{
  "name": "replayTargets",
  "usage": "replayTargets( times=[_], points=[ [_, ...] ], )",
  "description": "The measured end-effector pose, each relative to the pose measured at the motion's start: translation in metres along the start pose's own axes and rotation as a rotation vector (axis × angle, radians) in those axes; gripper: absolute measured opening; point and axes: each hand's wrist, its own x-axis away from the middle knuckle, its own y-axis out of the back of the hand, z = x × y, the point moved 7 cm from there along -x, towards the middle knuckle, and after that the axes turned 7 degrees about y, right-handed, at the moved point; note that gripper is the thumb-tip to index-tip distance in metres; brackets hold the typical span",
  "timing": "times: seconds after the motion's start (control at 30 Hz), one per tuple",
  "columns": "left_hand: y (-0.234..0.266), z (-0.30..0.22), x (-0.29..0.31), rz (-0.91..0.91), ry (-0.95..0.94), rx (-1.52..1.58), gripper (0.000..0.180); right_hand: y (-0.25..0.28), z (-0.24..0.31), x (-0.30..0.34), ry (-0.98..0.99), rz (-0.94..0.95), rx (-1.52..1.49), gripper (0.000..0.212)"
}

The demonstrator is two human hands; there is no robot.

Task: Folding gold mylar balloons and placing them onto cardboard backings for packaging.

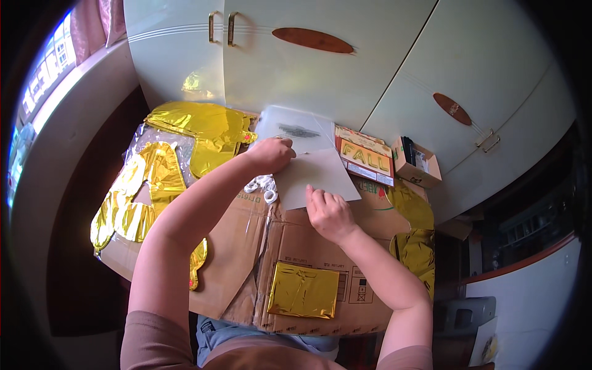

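A pale grey sheet [320, 179] lies tilted across the middle of the cardboard. My right hand [330, 213] is closed in a pinch at its near edge. At the sheet's far left corner, my left hand [273, 155] is curled closed; what its fingertips hold is hidden. Behind both hands rests a translucent plastic sleeve [277, 123] with a dark grey patch. White rings or looped ribbon [265, 186] sit just below my left wrist. Nearest my body is a flat, folded gold foil balloon [303, 291].
Crumpled gold foil balloons [213, 126] spread over the left side, one letter-shaped [154, 185]. More gold foil [412, 253] hangs at the right edge. An orange printed package [365, 155] and a small open box [417, 163] stand before pale cabinet doors [308, 74]. Flattened cardboard [228, 240] covers the surface.
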Motion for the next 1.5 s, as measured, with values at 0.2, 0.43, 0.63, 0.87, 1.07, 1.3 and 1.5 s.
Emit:
replayTargets(
  times=[0.2,0.43,0.63,0.87,1.07,1.3,1.5],
  points=[
    [-0.001,-0.007,-0.01,0.011,0.07,0.004,0.025,0.0,0.002,0.0,0.075,-0.08,-0.019,0.028],
    [-0.011,-0.006,-0.018,-0.057,0.045,0.044,0.024,0.006,-0.005,0.0,0.08,-0.122,-0.019,0.029],
    [0.008,-0.023,0.003,-0.118,-0.106,0.214,0.019,0.034,0.003,0.0,0.099,-0.137,-0.014,0.029],
    [0.034,-0.092,0.031,-0.154,-0.287,0.361,0.017,0.118,0.019,0.011,0.106,-0.04,-0.04,0.027],
    [-0.01,-0.17,0.037,-0.049,-0.423,0.204,0.013,0.142,0.035,0.069,0.023,0.194,-0.077,0.028],
    [-0.049,-0.201,0.014,0.11,-0.259,-0.045,0.012,0.124,0.042,0.112,0.059,0.093,-0.074,0.033],
    [-0.064,-0.197,0.009,0.171,-0.227,-0.084,0.012,0.12,0.046,0.12,0.032,0.06,-0.08,0.037]
  ],
)
